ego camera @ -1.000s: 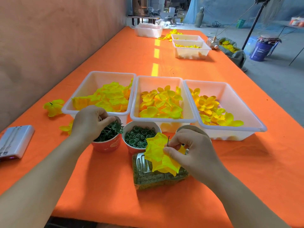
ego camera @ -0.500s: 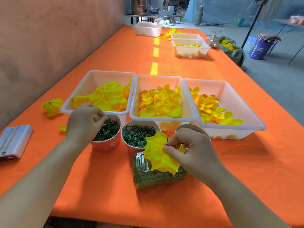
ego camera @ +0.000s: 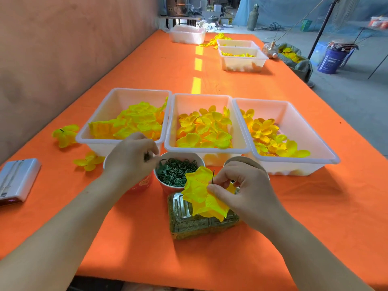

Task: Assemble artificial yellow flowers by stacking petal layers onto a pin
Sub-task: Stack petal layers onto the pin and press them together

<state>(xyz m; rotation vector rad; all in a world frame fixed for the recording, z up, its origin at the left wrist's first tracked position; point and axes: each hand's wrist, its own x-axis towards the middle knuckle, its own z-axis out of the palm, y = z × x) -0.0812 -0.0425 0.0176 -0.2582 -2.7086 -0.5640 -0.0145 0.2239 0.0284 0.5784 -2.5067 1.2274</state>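
A long orange cloth-covered table (ego camera: 315, 206) carries three white plastic trays (ego camera: 201, 101) of loose yellow petals (ego camera: 201, 131). In front of them the right hand (ego camera: 247, 190) pinches stacked yellow petal layers (ego camera: 199, 192) threaded on a thin dark pin (ego camera: 213, 175); the left hand (ego camera: 130, 156), apart, pinches a small green plastic piece (ego camera: 147, 156).

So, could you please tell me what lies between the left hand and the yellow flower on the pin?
In the head view, the cup of green rings sits between the left hand and the yellow flower.
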